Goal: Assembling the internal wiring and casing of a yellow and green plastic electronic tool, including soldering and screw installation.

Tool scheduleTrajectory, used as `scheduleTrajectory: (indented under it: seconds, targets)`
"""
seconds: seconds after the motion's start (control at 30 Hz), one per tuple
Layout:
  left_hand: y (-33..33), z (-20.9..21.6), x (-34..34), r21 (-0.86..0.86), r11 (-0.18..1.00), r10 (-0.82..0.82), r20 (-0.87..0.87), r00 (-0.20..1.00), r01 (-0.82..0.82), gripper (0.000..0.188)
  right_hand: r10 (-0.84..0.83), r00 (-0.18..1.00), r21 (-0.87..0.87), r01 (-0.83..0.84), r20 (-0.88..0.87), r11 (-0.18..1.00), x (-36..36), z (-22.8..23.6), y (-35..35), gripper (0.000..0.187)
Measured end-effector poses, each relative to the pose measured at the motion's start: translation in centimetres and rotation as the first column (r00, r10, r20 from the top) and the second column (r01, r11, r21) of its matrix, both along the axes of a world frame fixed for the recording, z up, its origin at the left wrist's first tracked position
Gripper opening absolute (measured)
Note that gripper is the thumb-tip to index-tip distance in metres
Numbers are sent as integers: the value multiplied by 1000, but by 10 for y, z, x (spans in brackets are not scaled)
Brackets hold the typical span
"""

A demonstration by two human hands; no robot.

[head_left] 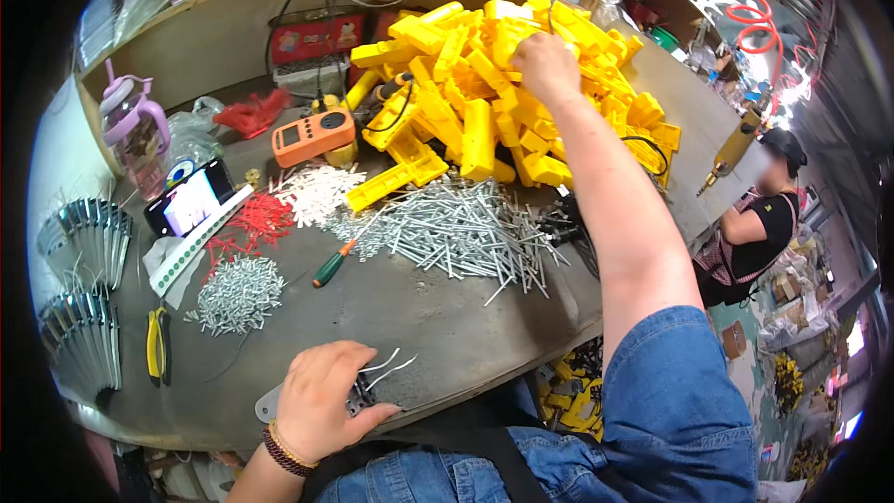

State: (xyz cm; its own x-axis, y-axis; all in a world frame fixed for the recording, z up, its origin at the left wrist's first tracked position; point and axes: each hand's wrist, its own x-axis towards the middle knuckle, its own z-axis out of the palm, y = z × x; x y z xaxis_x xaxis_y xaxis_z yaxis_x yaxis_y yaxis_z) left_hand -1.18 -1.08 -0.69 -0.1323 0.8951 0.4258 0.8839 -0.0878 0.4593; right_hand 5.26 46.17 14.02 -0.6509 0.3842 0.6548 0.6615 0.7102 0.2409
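Workbench | right hand grasping yellow parts | left hand gripping metal piece

A large heap of bright yellow plastic housings, blocky and elongated, is piled loosely at the far side of the grey workbench, pieces lying at all angles, a few slid down toward a spread of silver pins. At the near edge of the bench lies a small dark metal part with thin white wires curling up from it and a flat grey tab sticking out to the left.
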Motion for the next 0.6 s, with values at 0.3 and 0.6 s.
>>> scheduleTrajectory:
  seconds: [0.3,0.6]
  targets:
    - [-7,14,-9,384,895,258,-25,966,-229,89,887,398,-529,-817,-233,228,48,14,-182,6]
    - [-36,14,-5,403,786,217,531,819,-469,50,621,593,-413,-464,513,784,119,-82,-197,8]
